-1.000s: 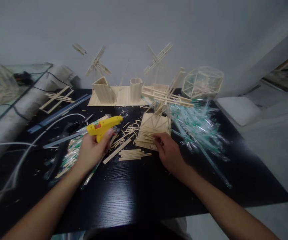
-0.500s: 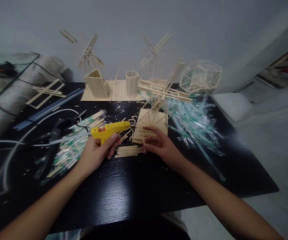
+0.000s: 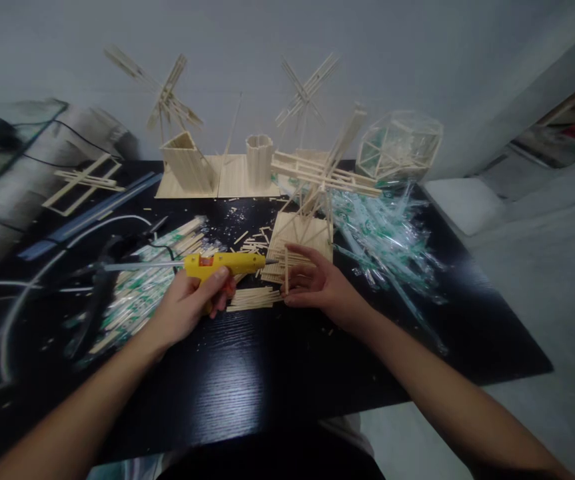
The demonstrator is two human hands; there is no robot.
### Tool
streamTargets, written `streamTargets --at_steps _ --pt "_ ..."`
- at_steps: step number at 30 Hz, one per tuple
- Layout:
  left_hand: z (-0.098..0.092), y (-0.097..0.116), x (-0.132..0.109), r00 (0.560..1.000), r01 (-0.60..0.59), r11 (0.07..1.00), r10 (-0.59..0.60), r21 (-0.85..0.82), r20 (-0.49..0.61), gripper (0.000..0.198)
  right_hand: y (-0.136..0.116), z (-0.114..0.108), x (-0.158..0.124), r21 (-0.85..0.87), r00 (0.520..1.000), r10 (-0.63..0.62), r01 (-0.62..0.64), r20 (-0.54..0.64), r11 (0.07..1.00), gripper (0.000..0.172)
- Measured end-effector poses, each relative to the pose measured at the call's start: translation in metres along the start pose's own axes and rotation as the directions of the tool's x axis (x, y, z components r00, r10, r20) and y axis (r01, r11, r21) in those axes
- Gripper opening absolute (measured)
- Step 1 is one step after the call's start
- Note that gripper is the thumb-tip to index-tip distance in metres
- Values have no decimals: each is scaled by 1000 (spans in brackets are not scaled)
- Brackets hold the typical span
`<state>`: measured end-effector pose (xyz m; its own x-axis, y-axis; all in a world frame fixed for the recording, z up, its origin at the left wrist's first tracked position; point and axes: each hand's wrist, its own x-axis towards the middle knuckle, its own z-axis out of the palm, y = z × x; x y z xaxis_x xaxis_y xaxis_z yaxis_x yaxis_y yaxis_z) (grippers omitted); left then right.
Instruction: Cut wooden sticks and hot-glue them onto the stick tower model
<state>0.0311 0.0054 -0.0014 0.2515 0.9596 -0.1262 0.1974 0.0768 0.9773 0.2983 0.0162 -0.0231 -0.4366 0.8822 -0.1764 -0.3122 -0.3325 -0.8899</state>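
Observation:
My left hand (image 3: 192,303) grips a yellow glue gun (image 3: 224,263), held level with its nozzle pointing right. A clear glue stick juts from the gun's back toward the left. My right hand (image 3: 320,287) pinches a thin wooden stick (image 3: 286,273) and holds it upright just right of the nozzle. Beneath both hands lies a small bundle of cut sticks (image 3: 252,298). Behind my right hand stands a stick windmill model (image 3: 317,180) on a square wooden base (image 3: 300,233).
The black table (image 3: 247,380) carries two more windmill models (image 3: 182,167) at the back, a stick-framed dome (image 3: 400,147), a heap of clear wrappers (image 3: 392,243), packaged sticks (image 3: 137,300), black pliers (image 3: 94,293) and white cables at the left.
My right hand left the wooden base, picked up a stick and turned it upright. My left hand lowered the glue gun and swung its nozzle right toward that stick.

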Motion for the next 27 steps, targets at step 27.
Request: streamTargets --at_steps 27 --pt "-23 -3 -5 977 -24 993 -1 114 214 43 -3 4 -5 -197 984 -154 169 89 966 78"
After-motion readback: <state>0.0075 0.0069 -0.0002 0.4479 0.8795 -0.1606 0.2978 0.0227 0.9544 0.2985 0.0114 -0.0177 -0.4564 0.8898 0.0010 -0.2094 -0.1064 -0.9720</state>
